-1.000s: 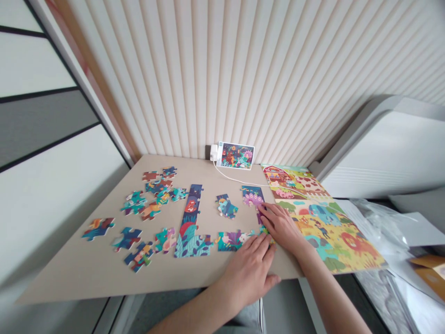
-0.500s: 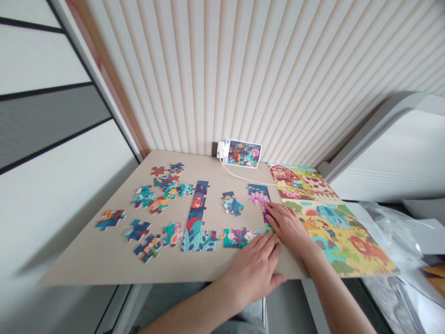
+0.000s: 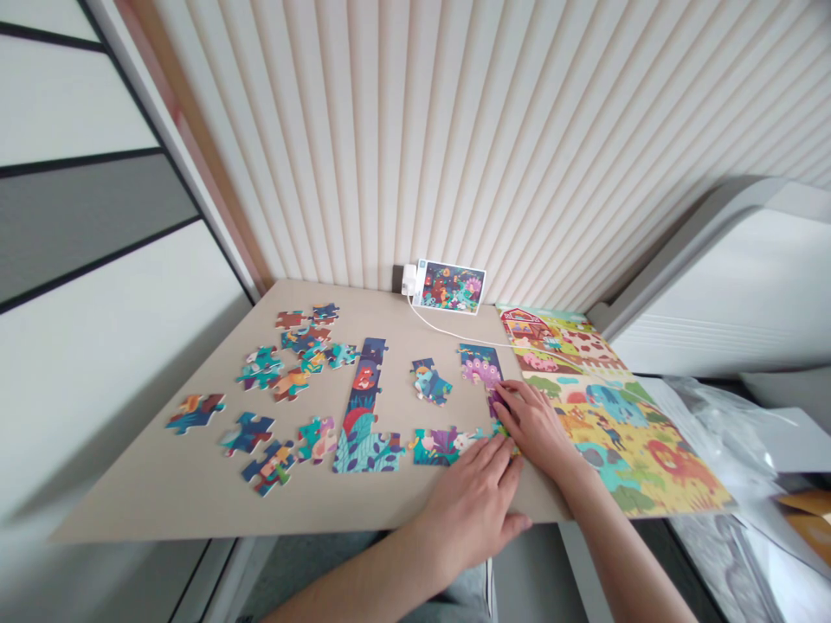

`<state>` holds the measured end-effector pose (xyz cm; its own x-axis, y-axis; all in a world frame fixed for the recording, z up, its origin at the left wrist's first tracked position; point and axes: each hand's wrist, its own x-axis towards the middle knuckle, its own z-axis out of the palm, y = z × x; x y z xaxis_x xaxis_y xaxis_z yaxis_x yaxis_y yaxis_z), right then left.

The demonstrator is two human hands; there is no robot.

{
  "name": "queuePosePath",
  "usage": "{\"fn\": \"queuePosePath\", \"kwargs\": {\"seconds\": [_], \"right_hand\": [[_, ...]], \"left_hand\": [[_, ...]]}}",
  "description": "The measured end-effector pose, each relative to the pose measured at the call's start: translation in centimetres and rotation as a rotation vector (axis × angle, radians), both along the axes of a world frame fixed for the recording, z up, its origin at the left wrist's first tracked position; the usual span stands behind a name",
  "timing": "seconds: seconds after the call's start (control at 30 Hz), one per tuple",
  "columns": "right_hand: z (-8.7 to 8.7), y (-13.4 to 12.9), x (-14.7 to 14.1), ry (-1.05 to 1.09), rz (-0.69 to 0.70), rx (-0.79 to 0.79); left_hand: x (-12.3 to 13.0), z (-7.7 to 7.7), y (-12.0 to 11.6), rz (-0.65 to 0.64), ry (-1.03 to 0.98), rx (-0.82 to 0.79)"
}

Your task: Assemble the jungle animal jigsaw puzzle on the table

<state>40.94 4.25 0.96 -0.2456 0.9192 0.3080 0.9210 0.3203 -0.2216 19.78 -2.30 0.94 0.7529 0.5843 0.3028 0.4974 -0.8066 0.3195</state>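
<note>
The left hand (image 3: 477, 489) lies palm down at the near edge of the beige tabletop (image 3: 214, 493), its fingers together and slightly bent, the thumb held apart, the fingertips on the right end of the near strip of joined teal-and-purple cardboard puzzle pieces (image 3: 440, 446). The right hand (image 3: 532, 424), also palm down with fingers loosely spread, touches the right-hand column of joined blue-and-purple pieces with a pink peacock (image 3: 480, 368); whether either hand presses is unclear. To the left stands an L-shaped section of dark blue, red and teal pieces (image 3: 363, 424), a narrow gap between it and the near strip. Between that section and the column lies a small blue cluster with a light-blue animal (image 3: 430, 383). Loose multicoloured puzzle pieces (image 3: 260, 368) are scattered over the left side. At the far edge, a white-bordered picture card (image 3: 450, 286) leans against the cream ribbed wall panel (image 3: 363, 156), beside a white plug-in charger (image 3: 409, 280). Its white cable (image 3: 454, 333) runs rightward over the brightly coloured farm and safari puzzles (image 3: 623, 433) on the right.
</note>
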Motion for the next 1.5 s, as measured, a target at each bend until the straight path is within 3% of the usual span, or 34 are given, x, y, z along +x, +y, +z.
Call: {"fn": "queuePosePath", "kwargs": {"seconds": [0.8, 1.13, 1.3, 1.4, 1.5], "right_hand": [[0.8, 1.2, -0.3, -0.025, 0.000, -0.031], [-0.5, 1.9, -0.4, 0.049, -0.120, -0.002], [0.1, 1.4, -0.2, 0.052, -0.101, 0.037], [1.4, -0.5, -0.9, 0.050, -0.044, 0.065], [2.4, -3.2, -2.4, 0.024, 0.132, -0.015]], "left_hand": [[0.4, 0.0, 0.1, -0.001, -0.019, -0.033], [0.0, 1.1, -0.7, -0.022, 0.011, 0.044], [-4.1, 2.4, -2.6, -0.071, -0.043, 0.164], [-9.0, 2.3, -2.7, 0.070, -0.087, 0.140], [-14.6, 1.7, -1.6, 0.274, -0.056, 0.155]]}}
